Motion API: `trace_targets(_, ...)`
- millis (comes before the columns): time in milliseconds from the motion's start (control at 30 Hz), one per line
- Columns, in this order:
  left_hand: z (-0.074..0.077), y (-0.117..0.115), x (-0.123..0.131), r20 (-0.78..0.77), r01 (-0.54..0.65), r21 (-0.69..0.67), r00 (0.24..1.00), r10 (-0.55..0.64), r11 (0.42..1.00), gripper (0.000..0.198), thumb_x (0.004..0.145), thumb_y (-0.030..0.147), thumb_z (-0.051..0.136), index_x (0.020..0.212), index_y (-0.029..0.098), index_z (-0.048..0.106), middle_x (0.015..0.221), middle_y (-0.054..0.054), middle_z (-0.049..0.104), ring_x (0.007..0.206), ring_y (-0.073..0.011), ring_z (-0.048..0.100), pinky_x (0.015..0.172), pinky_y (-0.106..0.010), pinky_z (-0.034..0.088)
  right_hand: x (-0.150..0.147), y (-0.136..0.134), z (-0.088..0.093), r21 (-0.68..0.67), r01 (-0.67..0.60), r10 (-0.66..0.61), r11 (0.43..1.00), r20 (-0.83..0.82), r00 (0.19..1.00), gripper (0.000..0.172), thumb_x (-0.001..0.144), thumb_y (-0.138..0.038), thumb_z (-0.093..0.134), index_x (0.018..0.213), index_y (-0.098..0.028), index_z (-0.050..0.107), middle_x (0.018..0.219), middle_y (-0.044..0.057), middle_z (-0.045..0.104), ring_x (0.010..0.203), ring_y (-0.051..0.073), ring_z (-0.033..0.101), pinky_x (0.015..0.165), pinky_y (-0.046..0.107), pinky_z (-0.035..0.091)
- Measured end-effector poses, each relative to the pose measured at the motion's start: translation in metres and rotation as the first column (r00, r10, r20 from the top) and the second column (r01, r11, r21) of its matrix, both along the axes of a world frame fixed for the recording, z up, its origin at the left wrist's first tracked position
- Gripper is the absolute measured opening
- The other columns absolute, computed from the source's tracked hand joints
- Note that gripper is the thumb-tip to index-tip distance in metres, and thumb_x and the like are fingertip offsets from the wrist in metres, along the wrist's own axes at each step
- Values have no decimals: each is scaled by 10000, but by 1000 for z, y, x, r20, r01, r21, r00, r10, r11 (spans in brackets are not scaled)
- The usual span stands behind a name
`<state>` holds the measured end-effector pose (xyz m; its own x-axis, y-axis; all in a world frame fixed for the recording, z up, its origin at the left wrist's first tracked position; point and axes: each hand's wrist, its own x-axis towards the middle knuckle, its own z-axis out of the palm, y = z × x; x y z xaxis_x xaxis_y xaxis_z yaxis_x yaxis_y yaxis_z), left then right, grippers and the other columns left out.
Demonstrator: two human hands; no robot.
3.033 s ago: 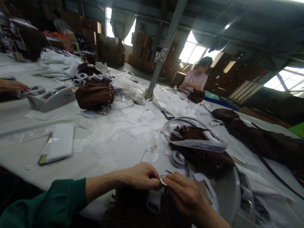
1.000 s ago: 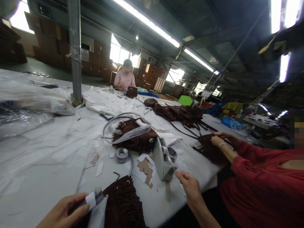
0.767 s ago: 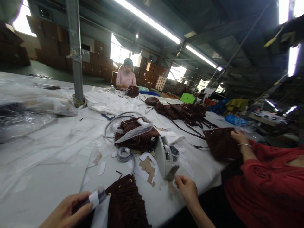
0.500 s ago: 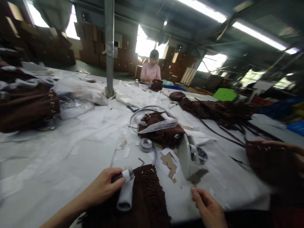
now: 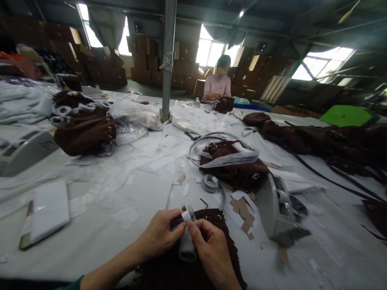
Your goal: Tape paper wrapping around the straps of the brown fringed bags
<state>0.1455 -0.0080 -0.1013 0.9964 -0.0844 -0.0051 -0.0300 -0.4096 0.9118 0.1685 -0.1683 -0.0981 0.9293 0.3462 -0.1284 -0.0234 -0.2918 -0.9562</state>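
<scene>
My left hand [image 5: 163, 233] is closed around a rolled bundle in pale foam wrap [image 5: 187, 246], with a white paper band [image 5: 186, 216] round its upper part. At that band my right hand [image 5: 213, 249] pinches with thumb and finger; whatever is between its fingertips is too small to make out. Under both hands lies a dark brown fringed bag [image 5: 231, 241] with gold-coloured eyelets along its top edge. A grey tape dispenser [image 5: 273, 213] stands to the right of my hands. Beyond the bag is a small coil of grey strip [image 5: 210, 183].
Another brown fringed bag [image 5: 229, 169], partly in clear plastic, lies past the coil. Torn card [image 5: 243, 211] sits beside the dispenser. Brown bags [image 5: 84, 135] and a second dispenser [image 5: 28, 151] are on the left. A post [image 5: 168, 60] rises mid-table; a person [image 5: 217, 86] works behind it.
My right hand has moved left from beside the tape dispenser to the paper band on the wrapped bundle. The view has turned left. The hand and bag at the right edge have gone from sight.
</scene>
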Motion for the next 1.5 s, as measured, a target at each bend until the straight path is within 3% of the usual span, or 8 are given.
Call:
trace_targets(300, -4, -5, -4, 88, -64, 90, 995, 56, 994, 150, 848, 235, 486, 795, 160, 605, 682, -12, 590, 601, -130, 480, 576, -236, 325, 11, 10, -9, -140, 84, -88, 987, -20, 996, 558, 710, -681, 590, 493, -173, 513, 486, -28, 427, 493, 100, 357, 455, 220, 275)
trace_targets(600, 1, -1, -3, 42, -44, -123, 998, 49, 991, 183, 822, 210, 502, 855, 135, 665, 678, 2, 590, 608, -121, 481, 565, -211, 350, 8, 1, -5, 99, 55, -34, 994, -202, 979, 460, 707, -605, 676, 636, -152, 634, 515, -37, 477, 486, 90, 384, 446, 198, 315)
trace_targets(833, 7, 1, -2, -8, -27, -166, 1000, 26, 986, 176, 803, 182, 513, 841, 122, 674, 653, 16, 556, 587, -109, 454, 545, -207, 338, 8, -4, -8, 97, 69, -48, 993, -210, 977, 410, 682, -549, 725, 710, -140, 716, 525, -18, 528, 488, 97, 431, 455, 197, 343)
trace_targets(1000, 12, 5, 0, -44, 16, -184, 999, -24, 983, 152, 804, 223, 549, 858, 131, 658, 662, 25, 542, 598, -113, 457, 543, -206, 335, 6, 4, -10, 35, 134, -131, 990, -73, 989, 410, 702, -559, 695, 677, -150, 709, 571, 16, 599, 533, 134, 500, 488, 217, 392)
trace_targets(1133, 6, 7, 1, -60, -53, -200, 997, 42, 978, 340, 883, 425, 490, 786, 125, 618, 668, 12, 519, 623, -124, 444, 563, -221, 334, 5, 7, -12, -16, 143, -143, 990, 5, 990, 396, 719, -555, 685, 686, -161, 713, 589, 30, 633, 552, 153, 534, 496, 224, 412)
trace_targets(1233, 4, 9, 1, -66, -23, -246, 998, 7, 969, 416, 905, 495, 437, 746, 133, 564, 647, 24, 445, 601, -112, 385, 539, -222, 297, 6, 4, -14, -98, 191, -179, 977, 115, 977, 409, 699, -553, 710, 562, -174, 640, 498, 0, 572, 470, 125, 477, 445, 216, 376)
trace_targets(1333, 5, 10, 1, -66, 40, -281, 996, -61, 959, 456, 910, 542, 405, 699, 149, 499, 623, 39, 376, 575, -98, 332, 520, -218, 266, 7, 0, -13, -120, 229, -179, 966, 329, 927, 451, 715, -531, 715, 486, -188, 532, 440, -34, 498, 421, 98, 421, 418, 206, 344)
trace_targets(1500, 2, 17, 0, -163, 111, -488, 963, -216, 866, 473, 887, 594, 421, 698, 161, 452, 572, 50, 360, 486, -76, 298, 436, -202, 231, 7, -1, -6, -74, 62, -1, 995, 631, 776, 421, 827, -456, 656, 539, -190, 502, 485, -50, 505, 425, 77, 444, 431, 183, 359)
